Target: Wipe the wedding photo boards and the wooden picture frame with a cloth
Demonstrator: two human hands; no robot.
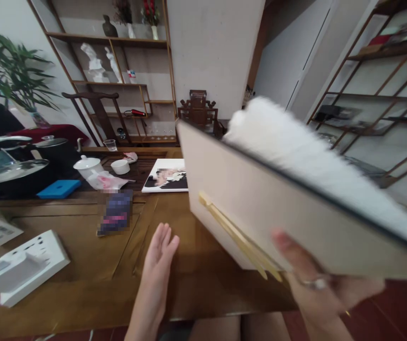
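My right hand (317,284) grips the lower edge of a large beige board (246,189), its thumb lying across the front face. The board is tilted, has a dark upper edge, and looks blurred by motion. Yellow ribbon-like strips (237,234) hang along its lower left part. Behind the board rises a white fluffy thing (296,142); whether it is attached to the board I cannot tell. My left hand (160,255) is empty, fingers stretched out, over the wooden table (93,255) to the left of the board.
A white flat picture (180,182) lies beyond the board. To the left are a blurred dark packet (117,210), a white plastic holder (29,267), a blue block (58,188), a lidded pan (17,175), a white lidded bowl (88,165) and a small white cup (120,166).
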